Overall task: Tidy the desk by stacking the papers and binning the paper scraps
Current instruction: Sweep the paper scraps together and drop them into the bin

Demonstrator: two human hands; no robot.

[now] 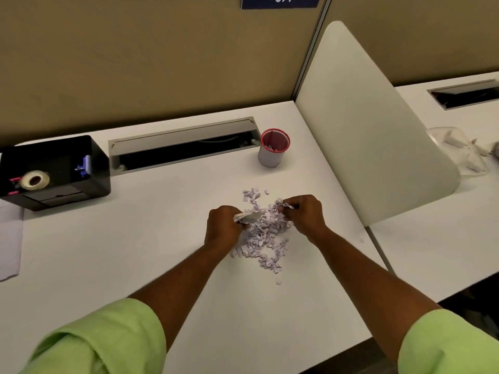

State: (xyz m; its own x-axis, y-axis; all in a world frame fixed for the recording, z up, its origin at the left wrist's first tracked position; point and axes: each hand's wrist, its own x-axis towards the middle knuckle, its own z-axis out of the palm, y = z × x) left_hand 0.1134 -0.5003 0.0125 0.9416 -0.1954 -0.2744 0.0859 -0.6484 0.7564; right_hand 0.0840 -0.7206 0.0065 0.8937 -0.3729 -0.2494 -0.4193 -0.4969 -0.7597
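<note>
A heap of small pale lilac paper scraps lies in the middle of the white desk. My left hand sits at the heap's left edge, its fingers curled round a bunch of scraps. My right hand is at the heap's upper right and pinches a few scraps between thumb and fingers. A small round bin with a red mesh rim stands behind the heap, with some scraps inside. A sheet of paper lies at the desk's far left edge, partly cut off.
A black desk organiser holding a tape roll sits at the back left. An open cable tray runs along the back. A white divider panel stands to the right, with a clear plastic bag on the neighbouring desk.
</note>
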